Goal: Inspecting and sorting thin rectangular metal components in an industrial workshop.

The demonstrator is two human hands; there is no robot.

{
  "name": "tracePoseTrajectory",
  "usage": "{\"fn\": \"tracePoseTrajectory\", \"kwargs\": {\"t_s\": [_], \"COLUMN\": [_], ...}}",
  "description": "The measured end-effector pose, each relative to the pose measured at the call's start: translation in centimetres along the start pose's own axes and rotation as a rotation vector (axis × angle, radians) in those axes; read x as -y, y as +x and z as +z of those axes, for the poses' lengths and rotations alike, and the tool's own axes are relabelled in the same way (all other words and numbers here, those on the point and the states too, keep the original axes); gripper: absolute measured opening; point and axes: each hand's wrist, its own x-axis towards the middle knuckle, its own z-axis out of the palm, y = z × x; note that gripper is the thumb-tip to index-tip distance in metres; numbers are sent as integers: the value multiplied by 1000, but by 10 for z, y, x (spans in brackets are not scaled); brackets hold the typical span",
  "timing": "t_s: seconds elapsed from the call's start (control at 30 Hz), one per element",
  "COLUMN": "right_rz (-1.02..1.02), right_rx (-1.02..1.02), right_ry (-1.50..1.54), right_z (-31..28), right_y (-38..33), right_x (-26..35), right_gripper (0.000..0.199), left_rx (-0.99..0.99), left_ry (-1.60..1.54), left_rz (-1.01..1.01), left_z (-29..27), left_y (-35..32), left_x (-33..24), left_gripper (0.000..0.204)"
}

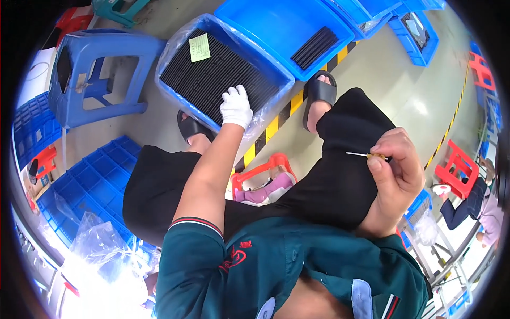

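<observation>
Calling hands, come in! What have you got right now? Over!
Left hand, in white glove, resting on rows of thin black strips in plastic-lined blue bin. Right hand, bare, pinching small yellow-handled tool with thin white tip. Nothing between them.

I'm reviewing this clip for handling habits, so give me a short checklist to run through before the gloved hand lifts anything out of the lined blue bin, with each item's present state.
1. White-gloved left hand rests on the rows of thin black strips: ok.
2. Grip closed on one strip: cannot tell, the fingers lie on top.
3. Clear plastic liner folded back off the strips in the blue plastic bin: ok.
4. Pale green paper slip lies away from the glove: ok.
5. Bare right hand pinches a thin tool with a yellowish grip and white tip, away from the bin: ok.
6. Tool tip condition: cannot tell, too small.
</observation>
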Motion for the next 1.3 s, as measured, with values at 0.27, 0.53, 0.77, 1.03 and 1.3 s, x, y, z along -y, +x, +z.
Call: {"fn": "tracePoseTrajectory", "kwargs": {"t_s": [0.27,0.53,0.77,1.03,1.3], "right_rz": [14,16,1,98,273], "right_rx": [37,35,39,5,12], "right_ry": [-5,9,77,127,445], "right_z": [-3,-7,-5,2,25], "right_y": [3,0,1,0,0], "right_x": [0,1,1,1,8], "right_gripper": [19,19,17,11,9], "left_rx": [-152,-67,291,702,448], "left_ry": [208,130,-511,-2637,-2877], "left_rz": [123,64,-344,-352,180], "left_z": [26,19,-5,-31,-144], "left_y": [29,33,32,-2,-28], "left_x": [20,15,27,50,3], "left_gripper": [11,15,22,15,26]}}
